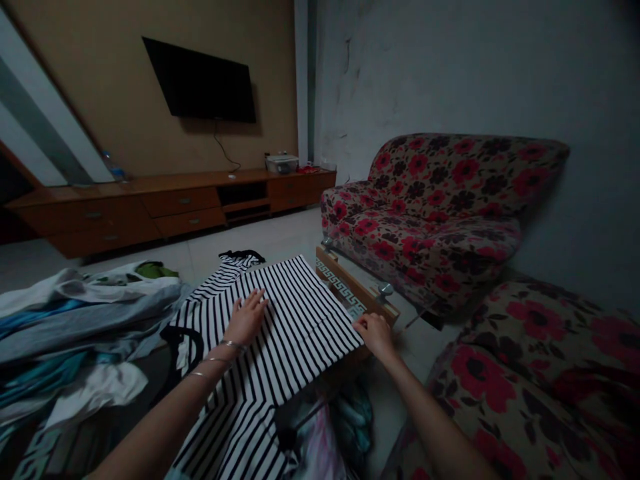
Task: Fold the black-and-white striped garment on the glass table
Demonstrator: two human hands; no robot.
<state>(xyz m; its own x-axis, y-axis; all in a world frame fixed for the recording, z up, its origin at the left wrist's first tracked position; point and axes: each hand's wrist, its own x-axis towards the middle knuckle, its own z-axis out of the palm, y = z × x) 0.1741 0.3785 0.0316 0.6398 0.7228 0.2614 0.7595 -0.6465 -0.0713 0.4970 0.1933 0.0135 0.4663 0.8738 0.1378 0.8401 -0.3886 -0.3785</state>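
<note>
The black-and-white striped knit shirt (300, 313) lies directly beneath my left hand (246, 321) and reaches rightward to my right hand (375, 332), its long axis running from black-banded collar on the left to straight hem on the right. My left hand is nearer the collar; its grip is loose, fingers spread flat on the cloth, holding nothing. My right grip is closed, fingertips pinching the hem's edge. The shirt is smooth and thin, spread over a wooden surface (361, 288) with a Greek-key border, beside a soft, rumpled heap of mixed clothes (145, 303).
</note>
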